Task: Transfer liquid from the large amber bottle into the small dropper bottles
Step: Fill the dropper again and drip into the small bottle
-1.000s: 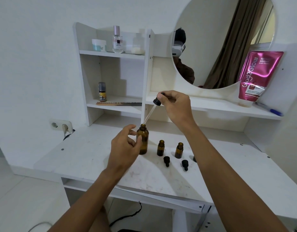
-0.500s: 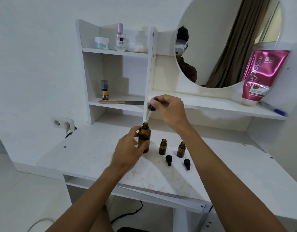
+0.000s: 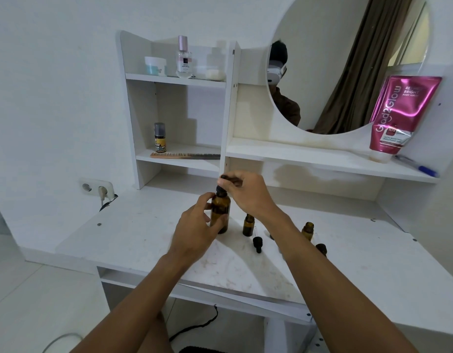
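L hand [image 3: 195,226] wrapped round the large amber bottle [image 3: 220,212], which stands upright on the white vanity desk [image 3: 133,233], center-left. R hand [image 3: 248,193] pinches the black dropper cap [image 3: 224,183] w/ fingertips; cap sits right at the bottle neck, can't tell if seated. Two small dropper bottles, both uncapped: one [image 3: 248,225] just R of the big bottle, other [image 3: 307,230] further R, partly behind my R forearm. Loose black dropper caps lie in front of each: [image 3: 257,244] and [image 3: 321,249].

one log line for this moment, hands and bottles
left hand: holds large amber bottle | right hand: dropper seated in neck | small bottles: open
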